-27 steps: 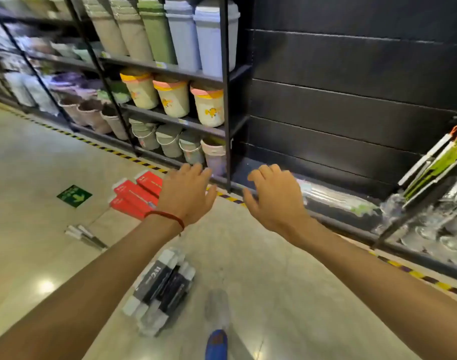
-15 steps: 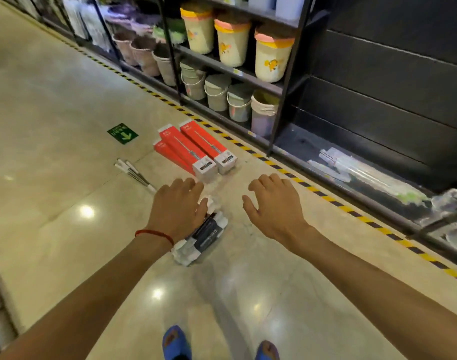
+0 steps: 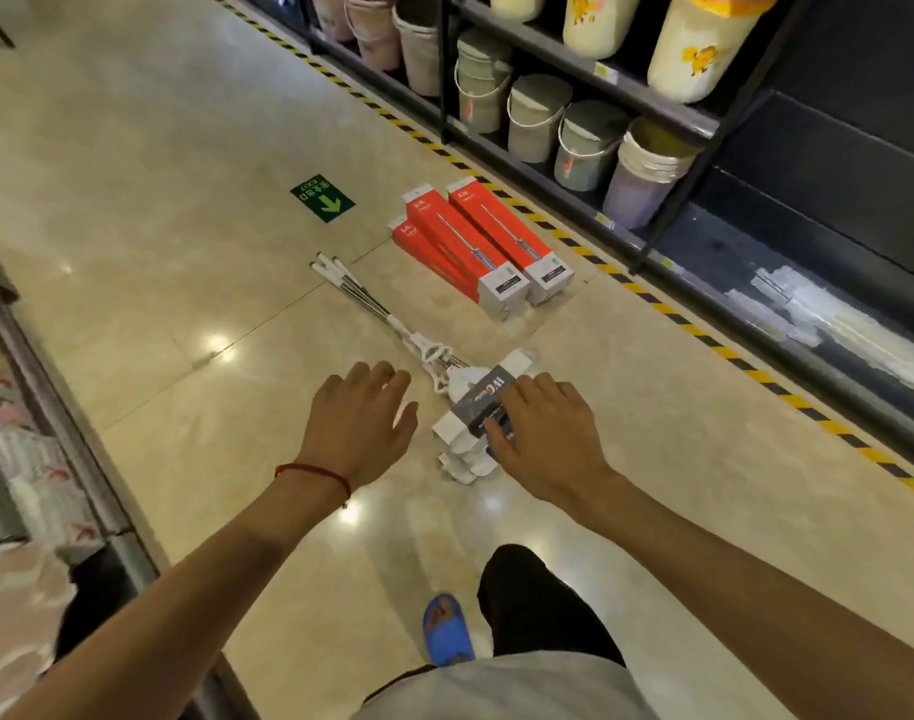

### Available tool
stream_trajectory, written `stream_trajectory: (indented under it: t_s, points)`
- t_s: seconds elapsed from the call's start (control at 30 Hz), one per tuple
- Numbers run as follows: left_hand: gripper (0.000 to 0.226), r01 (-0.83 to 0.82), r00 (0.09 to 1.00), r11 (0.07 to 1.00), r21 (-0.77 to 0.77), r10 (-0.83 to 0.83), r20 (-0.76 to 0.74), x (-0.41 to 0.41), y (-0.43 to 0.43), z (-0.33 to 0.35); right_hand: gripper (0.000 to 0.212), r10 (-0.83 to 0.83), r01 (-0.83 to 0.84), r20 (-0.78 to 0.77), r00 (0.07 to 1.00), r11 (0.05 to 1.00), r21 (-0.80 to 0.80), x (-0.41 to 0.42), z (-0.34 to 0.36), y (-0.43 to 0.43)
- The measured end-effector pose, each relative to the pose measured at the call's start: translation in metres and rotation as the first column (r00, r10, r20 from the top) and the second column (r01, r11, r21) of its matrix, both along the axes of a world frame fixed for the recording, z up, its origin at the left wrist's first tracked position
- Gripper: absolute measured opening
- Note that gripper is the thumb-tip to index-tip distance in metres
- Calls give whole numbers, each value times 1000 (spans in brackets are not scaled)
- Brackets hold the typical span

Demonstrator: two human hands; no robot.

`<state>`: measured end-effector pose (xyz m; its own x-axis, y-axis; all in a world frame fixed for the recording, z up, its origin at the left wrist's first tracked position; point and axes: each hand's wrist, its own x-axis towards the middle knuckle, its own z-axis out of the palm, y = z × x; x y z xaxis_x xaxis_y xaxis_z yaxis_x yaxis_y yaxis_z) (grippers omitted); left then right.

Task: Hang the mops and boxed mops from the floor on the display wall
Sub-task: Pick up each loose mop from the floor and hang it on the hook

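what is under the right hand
Stacked white mop heads, a dark label on the top one. The right hand covers the label's near end; the lower heads are mostly hidden.

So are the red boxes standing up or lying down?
Lying down: the long red cardboard boxes lie flat on the shiny beige floor.

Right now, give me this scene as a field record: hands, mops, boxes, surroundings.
left hand: open, above bare floor beside the mop heads
right hand: fingers spread over the banded mop heads; contact unclear
mops: bundled, lying on the floor
red boxes: three, on the floor beyond the mops
shelf: buckets, to the right
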<state>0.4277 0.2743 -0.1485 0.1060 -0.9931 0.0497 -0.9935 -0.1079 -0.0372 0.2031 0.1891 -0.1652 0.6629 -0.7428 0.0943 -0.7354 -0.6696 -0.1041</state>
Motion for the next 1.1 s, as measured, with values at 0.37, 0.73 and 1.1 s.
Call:
stream_trajectory:
  t_s: [0.37,0.73,1.1]
  points:
    - [35,-19,1000,989,149,21,-10,149,-83,-40,46,30,-22,-118,993,997,71,168,-48,-110]
    - [29,-79,988,987,143,97,-123,304,-207,-56,49,29,-17,-141,990,996,87,316,-62,-242]
    - [31,149,964,956,253,-83,-252,460,-362,-126,36,-132,169,-238,962,975,142,439,-115,-347]
